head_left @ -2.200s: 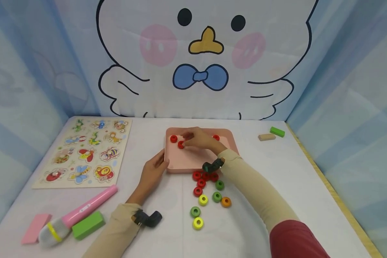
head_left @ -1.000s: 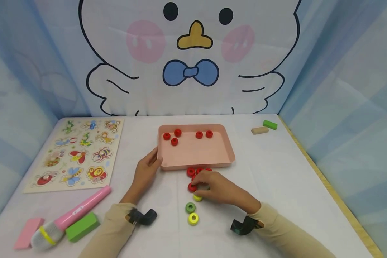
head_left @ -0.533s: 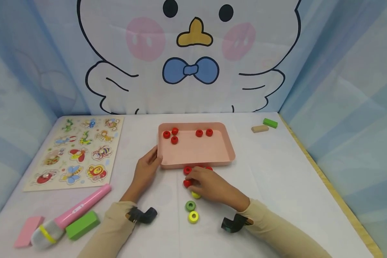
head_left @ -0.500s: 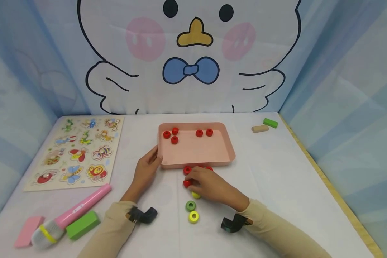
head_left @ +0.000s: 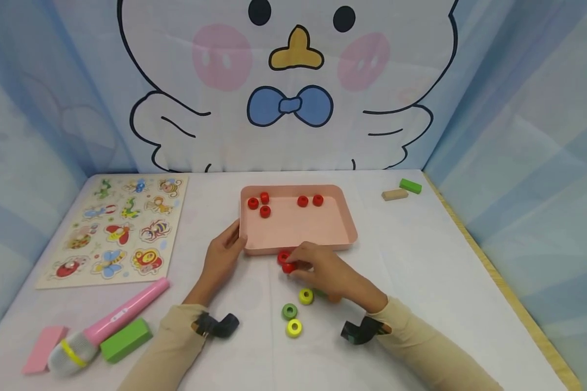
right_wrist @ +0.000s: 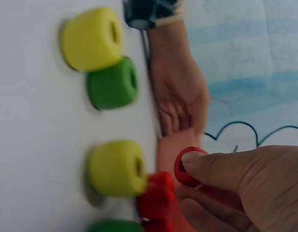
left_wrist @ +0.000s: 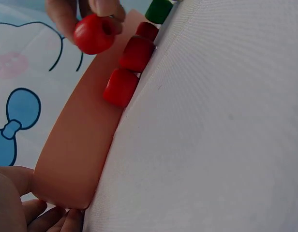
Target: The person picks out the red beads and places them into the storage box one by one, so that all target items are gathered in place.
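- Your R hand (head_left: pixel 325 269) pinched a red bead (left_wrist: pixel 91 37) btwn thumb & fingers, up off the tbl (head_left: pixel 254 358), just in front of the pink tray (head_left: pixel 303 233).
- Your L hand (head_left: pixel 220 259) gripped the tray's L side.
- 5 other red beads (head_left: pixel 265 212) sat in its far half.

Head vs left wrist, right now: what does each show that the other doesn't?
Head only: the picture board, the pink microphone, the yellow beads and the five red beads inside the tray.
Left wrist only: two more red beads along the tray's near wall, which the right hand hides in the head view.
Both: the tray, the left hand holding its left end, the right hand pinching a red bead, and the printed blue bow tie.
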`<action>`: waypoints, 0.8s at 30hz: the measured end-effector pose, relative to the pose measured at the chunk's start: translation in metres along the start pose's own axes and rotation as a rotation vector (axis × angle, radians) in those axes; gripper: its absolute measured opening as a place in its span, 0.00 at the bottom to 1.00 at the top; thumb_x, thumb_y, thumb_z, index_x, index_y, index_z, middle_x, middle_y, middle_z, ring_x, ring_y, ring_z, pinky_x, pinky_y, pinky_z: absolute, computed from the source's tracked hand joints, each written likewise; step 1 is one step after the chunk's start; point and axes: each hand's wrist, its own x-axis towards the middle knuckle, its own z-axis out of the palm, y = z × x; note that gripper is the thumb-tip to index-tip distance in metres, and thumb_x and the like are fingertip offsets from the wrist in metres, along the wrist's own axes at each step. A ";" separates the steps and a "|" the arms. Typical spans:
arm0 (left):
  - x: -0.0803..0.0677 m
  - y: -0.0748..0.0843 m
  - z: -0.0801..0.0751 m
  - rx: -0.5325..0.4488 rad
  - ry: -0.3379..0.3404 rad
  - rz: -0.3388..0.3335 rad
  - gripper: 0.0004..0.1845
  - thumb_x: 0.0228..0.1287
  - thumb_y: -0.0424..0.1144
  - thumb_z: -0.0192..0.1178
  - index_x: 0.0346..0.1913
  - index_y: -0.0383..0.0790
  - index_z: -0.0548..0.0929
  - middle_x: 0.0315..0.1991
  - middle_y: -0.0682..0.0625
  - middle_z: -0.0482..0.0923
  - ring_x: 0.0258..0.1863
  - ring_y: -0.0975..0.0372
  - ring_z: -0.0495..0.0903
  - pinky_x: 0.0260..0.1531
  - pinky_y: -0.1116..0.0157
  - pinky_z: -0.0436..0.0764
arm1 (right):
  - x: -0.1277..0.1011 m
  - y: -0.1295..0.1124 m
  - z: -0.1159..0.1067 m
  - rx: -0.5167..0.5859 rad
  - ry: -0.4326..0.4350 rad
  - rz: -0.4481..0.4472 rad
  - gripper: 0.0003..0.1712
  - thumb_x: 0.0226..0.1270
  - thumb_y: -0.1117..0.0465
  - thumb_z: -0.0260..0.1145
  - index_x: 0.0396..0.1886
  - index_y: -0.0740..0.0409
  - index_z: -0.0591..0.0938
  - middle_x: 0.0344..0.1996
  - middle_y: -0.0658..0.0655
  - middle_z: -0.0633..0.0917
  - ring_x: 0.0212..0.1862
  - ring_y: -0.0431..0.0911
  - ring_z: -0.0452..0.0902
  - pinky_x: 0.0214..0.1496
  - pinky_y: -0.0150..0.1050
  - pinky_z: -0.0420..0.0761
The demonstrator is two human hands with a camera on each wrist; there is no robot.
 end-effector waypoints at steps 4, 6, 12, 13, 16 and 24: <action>0.001 0.000 -0.005 0.008 0.015 0.008 0.29 0.73 0.37 0.55 0.73 0.35 0.64 0.71 0.43 0.64 0.68 0.57 0.66 0.63 0.66 0.69 | 0.025 0.013 -0.021 0.046 0.084 -0.045 0.15 0.62 0.62 0.73 0.49 0.53 0.85 0.44 0.47 0.83 0.45 0.41 0.79 0.49 0.33 0.82; 0.002 -0.001 -0.007 0.005 0.024 0.006 0.29 0.73 0.37 0.56 0.73 0.35 0.64 0.71 0.43 0.64 0.68 0.57 0.66 0.63 0.66 0.69 | 0.043 0.023 -0.031 0.054 0.121 -0.052 0.15 0.61 0.63 0.73 0.48 0.55 0.86 0.43 0.49 0.84 0.43 0.42 0.82 0.47 0.34 0.83; 0.002 -0.005 -0.009 -0.028 0.013 -0.006 0.29 0.73 0.38 0.56 0.73 0.36 0.64 0.71 0.43 0.64 0.68 0.59 0.65 0.63 0.68 0.68 | 0.095 0.048 -0.046 0.013 0.151 0.016 0.15 0.62 0.62 0.73 0.49 0.57 0.86 0.43 0.52 0.85 0.43 0.45 0.81 0.50 0.37 0.83; 0.002 -0.005 -0.008 -0.034 0.009 -0.008 0.29 0.73 0.38 0.56 0.73 0.36 0.64 0.71 0.43 0.64 0.69 0.59 0.65 0.63 0.69 0.68 | 0.101 0.051 -0.046 -0.002 0.140 0.047 0.15 0.63 0.61 0.72 0.50 0.56 0.86 0.43 0.52 0.84 0.43 0.46 0.80 0.50 0.37 0.83; -0.003 0.005 -0.007 -0.044 -0.001 -0.019 0.29 0.73 0.35 0.56 0.73 0.33 0.63 0.71 0.41 0.63 0.69 0.56 0.64 0.64 0.68 0.67 | 0.117 0.058 -0.042 -0.024 0.105 0.135 0.15 0.65 0.59 0.71 0.50 0.53 0.85 0.43 0.51 0.82 0.44 0.46 0.77 0.50 0.38 0.81; 0.000 -0.004 0.000 -0.017 0.023 0.017 0.29 0.72 0.39 0.57 0.72 0.36 0.66 0.69 0.43 0.66 0.68 0.57 0.66 0.63 0.66 0.69 | 0.149 0.076 -0.026 -0.048 0.061 0.203 0.12 0.66 0.60 0.70 0.49 0.53 0.86 0.43 0.52 0.80 0.44 0.48 0.76 0.49 0.38 0.81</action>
